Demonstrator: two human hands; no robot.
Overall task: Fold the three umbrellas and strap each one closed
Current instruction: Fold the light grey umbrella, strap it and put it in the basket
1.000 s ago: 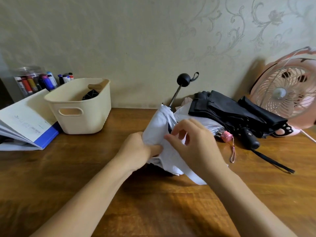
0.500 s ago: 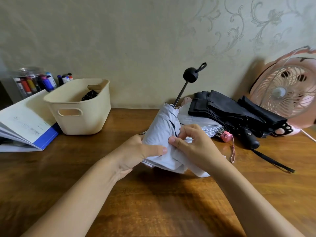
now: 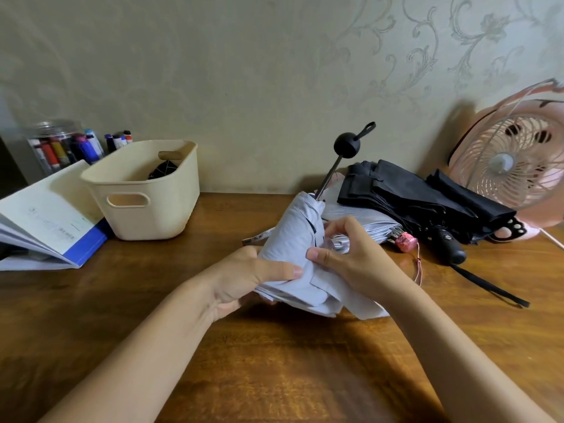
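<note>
The white umbrella (image 3: pixel 293 239) is at mid-table, lifted off the wood and tilted, its cloth bunched in loose folds. Its thin shaft runs up and to the right to a black knob (image 3: pixel 347 145). The left hand (image 3: pixel 244 279) grips the bundle from the left, thumb laid across the cloth. The right hand (image 3: pixel 351 257) is close by on the other side, with curled fingers pinching a fold. The lower cloth edges hang free just above the table (image 3: pixel 274 361), and a narrow white strip (image 3: pixel 254 238) pokes out to the left. Just behind the right hand lies the silver umbrella (image 3: pixel 360 221), collapsed, its pink handle (image 3: pixel 405 241) pointing right. The black umbrella (image 3: pixel 427 203) lies on and behind it against the wall (image 3: pixel 274 71), with its handle (image 3: pixel 448 245) toward the near side and a black strap (image 3: pixel 488 285) trailing right across the wood. A pink fan (image 3: pixel 512 166) stands at the right edge, beside the black umbrella. To the left, well apart from the hands, a cream bin (image 3: pixel 146 215) sits near the wall. An open book (image 3: pixel 45 221) leans beside it, with a jar (image 3: pixel 58 148) of markers behind. Bare wood stretches between the bin and the hands, and across the whole near side under the forearms.
</note>
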